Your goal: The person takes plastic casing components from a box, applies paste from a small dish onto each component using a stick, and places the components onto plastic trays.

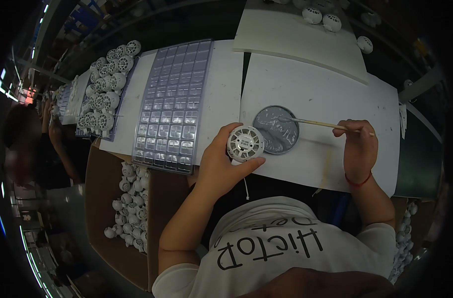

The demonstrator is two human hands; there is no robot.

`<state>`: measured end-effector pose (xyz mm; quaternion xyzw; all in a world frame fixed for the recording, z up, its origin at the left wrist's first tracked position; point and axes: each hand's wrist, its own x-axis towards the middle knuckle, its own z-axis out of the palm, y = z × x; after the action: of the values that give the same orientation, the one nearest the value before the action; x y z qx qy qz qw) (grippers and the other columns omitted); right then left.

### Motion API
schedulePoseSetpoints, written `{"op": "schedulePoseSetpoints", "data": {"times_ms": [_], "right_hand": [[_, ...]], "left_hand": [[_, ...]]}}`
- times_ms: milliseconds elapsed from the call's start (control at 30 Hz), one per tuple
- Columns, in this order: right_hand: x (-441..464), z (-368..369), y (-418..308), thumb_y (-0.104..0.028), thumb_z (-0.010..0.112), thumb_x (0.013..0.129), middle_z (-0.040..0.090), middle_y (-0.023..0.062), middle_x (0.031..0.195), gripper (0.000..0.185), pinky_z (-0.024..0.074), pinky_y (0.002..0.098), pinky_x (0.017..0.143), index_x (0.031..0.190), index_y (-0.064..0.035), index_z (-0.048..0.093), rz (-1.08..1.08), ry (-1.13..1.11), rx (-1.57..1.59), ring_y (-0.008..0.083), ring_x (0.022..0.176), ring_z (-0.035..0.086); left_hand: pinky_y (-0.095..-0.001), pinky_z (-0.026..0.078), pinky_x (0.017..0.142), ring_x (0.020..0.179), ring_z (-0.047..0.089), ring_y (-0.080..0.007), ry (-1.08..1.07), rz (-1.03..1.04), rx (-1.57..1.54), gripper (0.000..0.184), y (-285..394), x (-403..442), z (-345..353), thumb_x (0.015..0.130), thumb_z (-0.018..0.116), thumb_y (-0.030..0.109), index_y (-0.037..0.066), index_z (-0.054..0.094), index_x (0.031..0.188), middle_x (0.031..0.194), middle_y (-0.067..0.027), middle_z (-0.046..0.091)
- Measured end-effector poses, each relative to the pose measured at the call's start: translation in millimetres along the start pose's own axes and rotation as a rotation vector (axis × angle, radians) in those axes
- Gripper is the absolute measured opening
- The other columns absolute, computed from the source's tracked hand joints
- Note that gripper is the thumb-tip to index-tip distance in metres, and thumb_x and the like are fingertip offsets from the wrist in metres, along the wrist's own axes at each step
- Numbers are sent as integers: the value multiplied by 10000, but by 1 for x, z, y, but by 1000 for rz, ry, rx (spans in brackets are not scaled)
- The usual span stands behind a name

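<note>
My left hand (226, 161) is closed around a round white fan housing (245, 144) with a spoked face and a label at its hub. A thin white cable hangs below it. In my right hand (359, 146) a slim wooden brush (318, 123) is pinched near its handle end. The brush tip rests in grey paste inside a shallow round dish (296, 140), just beyond the housing. The paste is smeared unevenly across the dish.
Left of the dish lies a clear plastic compartment tray (174, 99); past it, another tray carries many fan housings (107, 82). Cardboard box (100, 198) below holds more. Several housings (331, 22) stand around a pale board (296, 39) at the back. Another person (60, 144) sits far left.
</note>
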<state>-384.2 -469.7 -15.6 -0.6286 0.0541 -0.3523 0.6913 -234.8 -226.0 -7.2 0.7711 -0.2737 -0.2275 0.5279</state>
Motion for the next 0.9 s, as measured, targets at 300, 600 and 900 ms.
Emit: {"op": "schedulePoseSetpoints", "data": {"times_ms": [300,600,900], "right_hand": [[-5,25,-11,-86,590,788,652,79,973,165,394,374,855,951,-107,606,-853,-620,-710,166,851,611],[-6,22,-12,-54,534,788,663,72,963,154,391,376,873,912,-89,619,-755,-685,-688,177,868,615],[12,32,-33,-65,501,739,654,91,988,185,411,382,775,876,-87,624,-657,-683,-533,204,804,598]], "left_hand": [[-314,496,807,945,629,-221,-7,37,-7,691,7,5,3,655,800,262,10,467,1205,1015,-131,627],[-311,498,783,904,640,-216,-1,28,6,676,7,9,3,650,799,265,8,480,1187,976,-129,641],[-308,502,789,912,641,-213,-27,23,-83,667,9,6,-5,653,801,250,10,479,1185,980,-130,640]]}}
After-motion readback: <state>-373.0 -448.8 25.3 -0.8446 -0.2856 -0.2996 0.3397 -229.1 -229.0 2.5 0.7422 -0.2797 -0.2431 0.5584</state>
